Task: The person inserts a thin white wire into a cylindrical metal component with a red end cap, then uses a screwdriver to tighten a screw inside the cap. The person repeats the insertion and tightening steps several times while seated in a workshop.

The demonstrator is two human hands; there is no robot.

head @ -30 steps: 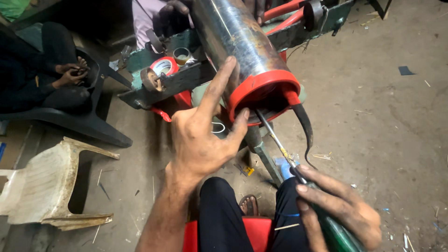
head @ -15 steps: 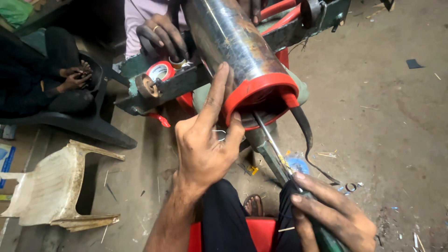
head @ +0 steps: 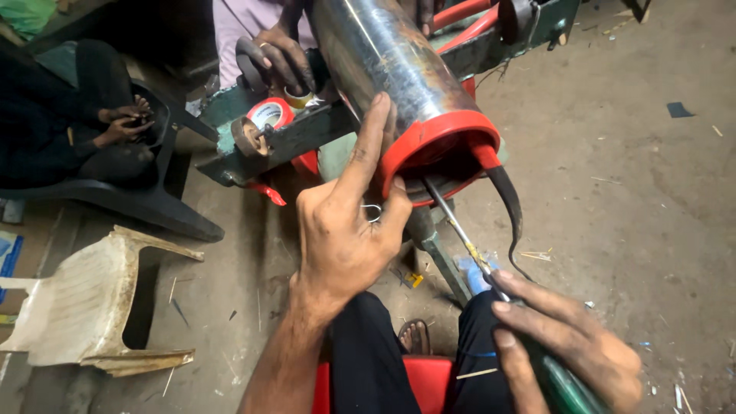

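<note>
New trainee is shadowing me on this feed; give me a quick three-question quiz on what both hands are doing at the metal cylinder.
1. True or false: the left hand rests on the red end cap of the metal cylinder.
2. What does the right hand grip: A) a green-handled screwdriver, B) a hammer, C) pliers?
3. Where does the screwdriver's tip point?

Key: 1 true; 2 A; 3 into the cylinder's open end, under the cap's rim.

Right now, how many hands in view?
5. The wearer's left hand braces the red end cap; right hand holds the screwdriver. A co-worker's hand rests on the frame at top. A seated person's two hands are at left. More may be hidden.
</note>
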